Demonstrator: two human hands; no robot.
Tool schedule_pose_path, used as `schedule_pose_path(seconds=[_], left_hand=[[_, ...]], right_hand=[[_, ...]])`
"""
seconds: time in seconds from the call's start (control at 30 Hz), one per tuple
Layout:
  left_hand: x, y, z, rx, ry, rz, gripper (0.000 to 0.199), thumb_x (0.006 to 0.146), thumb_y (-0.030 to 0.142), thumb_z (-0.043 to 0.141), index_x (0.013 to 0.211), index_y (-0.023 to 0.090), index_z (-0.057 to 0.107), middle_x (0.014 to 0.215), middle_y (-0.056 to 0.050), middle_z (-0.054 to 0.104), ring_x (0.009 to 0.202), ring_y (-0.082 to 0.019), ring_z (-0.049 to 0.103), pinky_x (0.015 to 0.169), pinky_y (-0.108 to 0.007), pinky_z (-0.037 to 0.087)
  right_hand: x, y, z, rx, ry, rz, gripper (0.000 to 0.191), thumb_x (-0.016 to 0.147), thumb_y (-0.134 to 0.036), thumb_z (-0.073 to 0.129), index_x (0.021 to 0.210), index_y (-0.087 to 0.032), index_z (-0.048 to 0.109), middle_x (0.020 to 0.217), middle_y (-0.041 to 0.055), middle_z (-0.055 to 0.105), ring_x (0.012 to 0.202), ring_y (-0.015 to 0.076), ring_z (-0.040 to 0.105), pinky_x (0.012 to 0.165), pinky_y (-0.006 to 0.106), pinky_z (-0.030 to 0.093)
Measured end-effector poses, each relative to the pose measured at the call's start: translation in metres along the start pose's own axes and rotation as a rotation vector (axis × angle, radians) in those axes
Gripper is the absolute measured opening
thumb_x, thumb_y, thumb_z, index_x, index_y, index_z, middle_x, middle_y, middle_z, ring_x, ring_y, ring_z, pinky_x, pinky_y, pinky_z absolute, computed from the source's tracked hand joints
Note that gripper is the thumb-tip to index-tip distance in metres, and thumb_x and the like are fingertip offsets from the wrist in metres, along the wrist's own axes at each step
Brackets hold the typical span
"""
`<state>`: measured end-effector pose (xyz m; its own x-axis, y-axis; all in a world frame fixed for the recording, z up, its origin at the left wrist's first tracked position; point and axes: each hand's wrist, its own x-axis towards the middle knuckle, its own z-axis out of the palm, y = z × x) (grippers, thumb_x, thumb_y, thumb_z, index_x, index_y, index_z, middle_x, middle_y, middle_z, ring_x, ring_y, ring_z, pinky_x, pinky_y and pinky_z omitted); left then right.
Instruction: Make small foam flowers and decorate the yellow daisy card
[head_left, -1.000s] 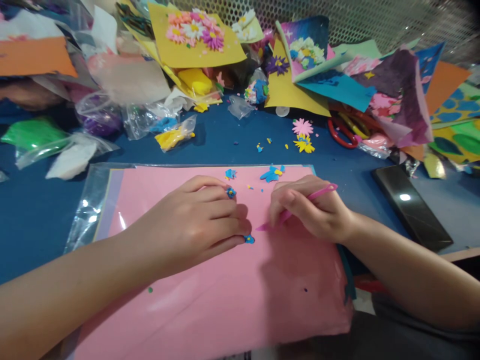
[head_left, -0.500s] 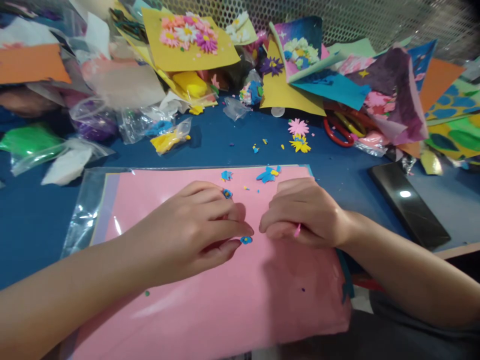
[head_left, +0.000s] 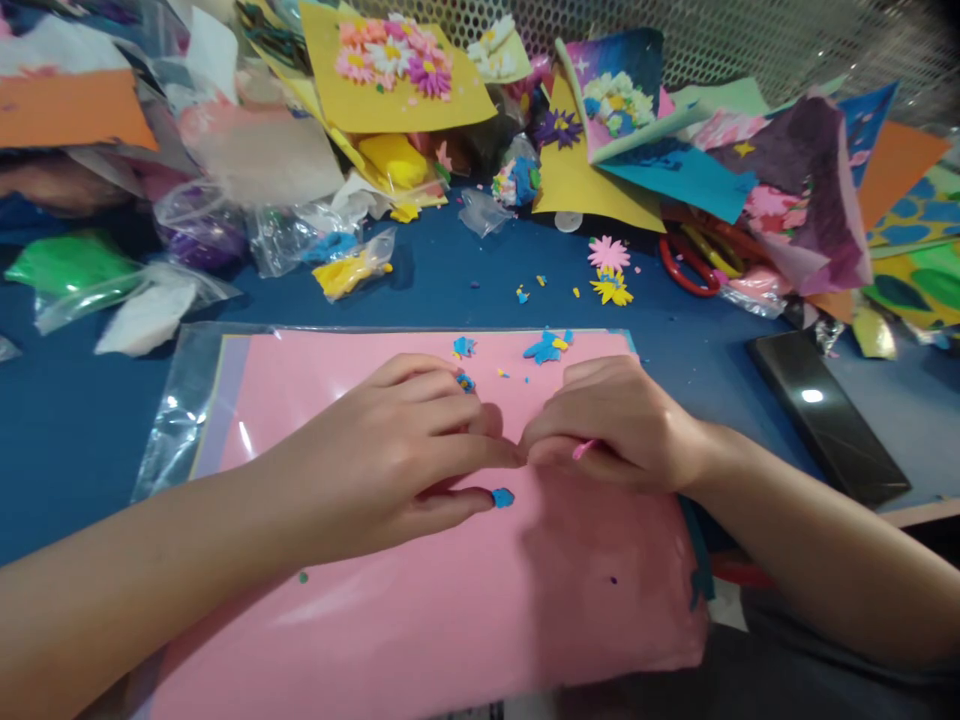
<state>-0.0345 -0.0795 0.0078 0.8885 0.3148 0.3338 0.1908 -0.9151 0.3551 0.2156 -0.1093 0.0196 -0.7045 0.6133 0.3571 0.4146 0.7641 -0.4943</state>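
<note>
A pink paper sheet (head_left: 570, 570) lies on a clear plastic sleeve in front of me. My left hand (head_left: 382, 450) rests on it, holding nothing I can see, with its index fingertip against my right hand (head_left: 611, 425). That hand is curled around a pink plastic modelling tool (head_left: 583, 449), mostly hidden by the fingers. A small blue clay piece (head_left: 502, 497) sits just beyond my left fingertips. Another blue bit (head_left: 465, 382) lies beside my left fingers. Farther up the sheet are a blue clay flower (head_left: 463, 346) and a larger blue clay shape (head_left: 545, 349).
Beyond the sheet, a blue tabletop (head_left: 90, 420) holds clay in plastic bags, foam flowers, and red-handled scissors (head_left: 690, 265). Heaped craft papers and a metal mesh (head_left: 750, 40) stand behind. A dark phone (head_left: 821, 415) lies at right.
My hands have drawn together until their fingers touch. The pink tool has turned into my right hand, with less of it showing. The nearest blue piece now shows clear of my left fingertips.
</note>
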Motion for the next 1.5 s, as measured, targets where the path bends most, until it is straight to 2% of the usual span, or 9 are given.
schedule_pose_path(seconds=[0.2, 0.4, 0.6, 0.73, 0.93, 1.03, 1.23, 1.4, 1.5], left_hand=[[0.001, 0.002, -0.005, -0.098, -0.003, -0.069, 0.014, 0.095, 0.019, 0.054, 0.092, 0.026, 0.065, 0.095, 0.006, 0.074, 0.091, -0.016, 0.064, 0.101, -0.034, 0.038], [-0.001, -0.003, -0.022, 0.099, 0.228, -0.157, 0.029, 0.085, 0.0, 0.04, 0.077, 0.024, 0.056, 0.078, 0.005, 0.067, 0.083, -0.014, 0.059, 0.106, -0.036, 0.034], [-0.001, -0.011, -0.021, 0.142, 0.276, -0.19, 0.028, 0.083, 0.0, 0.04, 0.075, 0.024, 0.054, 0.076, 0.006, 0.067, 0.079, -0.015, 0.059, 0.098, -0.037, 0.038], [-0.002, -0.015, -0.017, 0.19, 0.275, -0.267, 0.023, 0.09, 0.01, 0.043, 0.084, 0.027, 0.059, 0.083, 0.004, 0.071, 0.087, -0.02, 0.061, 0.095, -0.04, 0.039], [-0.001, -0.024, -0.011, 0.258, 0.241, -0.329, 0.032, 0.098, 0.029, 0.047, 0.126, 0.023, 0.064, 0.121, -0.006, 0.073, 0.113, -0.028, 0.062, 0.099, -0.045, 0.041], [0.001, -0.028, -0.007, 0.257, 0.215, -0.32, 0.032, 0.103, 0.033, 0.044, 0.124, 0.027, 0.068, 0.124, -0.003, 0.073, 0.117, -0.027, 0.062, 0.102, -0.046, 0.04], [0.001, -0.032, -0.004, 0.226, 0.213, -0.341, 0.021, 0.101, 0.033, 0.052, 0.106, 0.027, 0.072, 0.117, -0.002, 0.075, 0.113, -0.027, 0.064, 0.101, -0.048, 0.043], [0.001, -0.028, -0.007, 0.282, 0.25, -0.349, 0.023, 0.1, 0.036, 0.052, 0.116, 0.026, 0.066, 0.116, -0.005, 0.074, 0.112, -0.029, 0.064, 0.099, -0.049, 0.045], [0.001, -0.025, -0.01, 0.304, 0.28, -0.298, 0.021, 0.1, 0.035, 0.052, 0.115, 0.027, 0.065, 0.113, -0.005, 0.075, 0.111, -0.028, 0.066, 0.099, -0.048, 0.046]], right_hand=[[-0.004, -0.007, 0.007, -0.054, -0.167, -0.055, 0.025, 0.091, -0.045, 0.072, 0.085, -0.021, 0.069, 0.057, -0.0071, 0.066, 0.051, 0.0092, 0.055, 0.056, 0.028, 0.032], [-0.004, -0.014, 0.018, -0.21, -0.152, 0.021, 0.027, 0.096, -0.044, 0.063, 0.093, -0.019, 0.072, 0.055, -0.0043, 0.064, 0.05, 0.0114, 0.056, 0.056, 0.029, 0.031], [0.001, -0.013, 0.015, -0.144, -0.111, 0.154, 0.021, 0.095, -0.036, 0.062, 0.088, -0.022, 0.076, 0.055, -0.0066, 0.065, 0.048, 0.0086, 0.052, 0.056, 0.026, 0.031], [0.007, -0.012, 0.015, -0.127, -0.069, 0.245, 0.017, 0.094, -0.032, 0.064, 0.09, -0.024, 0.078, 0.058, -0.0071, 0.068, 0.048, 0.0067, 0.05, 0.057, 0.023, 0.034], [0.008, -0.008, 0.027, -0.341, 0.001, 0.205, 0.023, 0.098, -0.037, 0.059, 0.099, -0.027, 0.081, 0.075, -0.0038, 0.08, 0.055, 0.0094, 0.061, 0.055, 0.026, 0.034], [0.009, -0.004, 0.028, -0.345, 0.089, 0.22, 0.024, 0.097, -0.04, 0.06, 0.102, -0.028, 0.081, 0.08, -0.0038, 0.081, 0.058, 0.01, 0.065, 0.056, 0.025, 0.037], [0.01, 0.002, 0.004, -0.398, 0.171, 0.516, 0.032, 0.098, -0.031, 0.05, 0.11, -0.027, 0.08, 0.088, 0.0003, 0.082, 0.068, 0.0127, 0.07, 0.061, 0.025, 0.041], [0.014, 0.005, -0.009, -0.67, -0.062, 0.739, 0.031, 0.089, -0.031, 0.057, 0.112, -0.035, 0.078, 0.065, -0.0022, 0.074, 0.058, 0.0153, 0.063, 0.052, 0.025, 0.022], [0.016, 0.005, -0.007, -0.712, -0.071, 0.748, 0.028, 0.089, -0.033, 0.057, 0.108, -0.033, 0.078, 0.063, -0.0019, 0.072, 0.057, 0.0154, 0.061, 0.053, 0.026, 0.018]])
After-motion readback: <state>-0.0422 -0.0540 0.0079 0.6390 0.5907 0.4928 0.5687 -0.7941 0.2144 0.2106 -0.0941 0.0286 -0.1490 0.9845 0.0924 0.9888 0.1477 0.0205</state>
